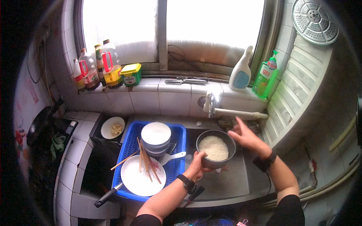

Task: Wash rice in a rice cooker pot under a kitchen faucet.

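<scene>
A dark round pot (201, 139) with uncooked white rice (214, 148) in it is held over the sink (234, 180). My left hand (197, 165) grips its near left side, thumb over the rim. To the right of the pot, my right hand (245, 135) is raised with fingers apart, holding nothing; whether it brushes the rim I cannot tell. Behind the pot is the metal faucet (211, 106) on the tiled wall, joined by a white pipe (237, 112). No water stream shows.
Left of the sink, a blue plastic basket (183, 141) holds stacked bowls (156, 135), a white plate (135, 178), chopsticks (145, 162) and a white spoon (174, 156). A black handle (109, 195) juts over its front. The sill carries bottles (113, 67), a knife (195, 80) and green dish soap (264, 77).
</scene>
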`<state>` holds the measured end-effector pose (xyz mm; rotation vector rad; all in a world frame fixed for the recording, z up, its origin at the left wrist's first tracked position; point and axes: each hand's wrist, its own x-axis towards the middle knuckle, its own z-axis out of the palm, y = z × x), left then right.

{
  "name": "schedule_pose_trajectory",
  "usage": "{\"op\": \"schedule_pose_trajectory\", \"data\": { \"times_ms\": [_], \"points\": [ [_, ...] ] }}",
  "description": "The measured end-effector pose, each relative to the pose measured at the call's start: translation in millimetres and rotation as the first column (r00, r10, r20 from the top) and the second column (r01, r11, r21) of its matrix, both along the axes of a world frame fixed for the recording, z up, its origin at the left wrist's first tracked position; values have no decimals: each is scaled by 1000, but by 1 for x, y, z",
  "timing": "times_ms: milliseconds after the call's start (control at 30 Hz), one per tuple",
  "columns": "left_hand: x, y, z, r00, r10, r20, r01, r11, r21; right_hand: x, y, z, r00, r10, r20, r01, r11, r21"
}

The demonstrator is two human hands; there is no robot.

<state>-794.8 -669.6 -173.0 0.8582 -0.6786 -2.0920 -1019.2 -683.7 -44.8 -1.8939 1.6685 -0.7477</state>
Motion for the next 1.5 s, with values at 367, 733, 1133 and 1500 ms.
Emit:
{"op": "schedule_pose_trajectory", "data": {
  "times_ms": [367,733,1133,1500],
  "points": [
    [8,-3,12,985,148,85,-148,989,-9,76,-62,65,980,-30,-198,-107,759,-643],
    [18,-15,7,983,184,10,-184,982,-39,54,-75,68,972,234,21,-198,865,-460],
    [15,-14,9,980,188,69,-186,982,-33,59,-84,72,958,236,-162,-284,714,-640],
    [16,-11,7,989,107,101,-103,994,-39,72,-89,63,951,-33,-308,-181,746,-641]
  ]
}}
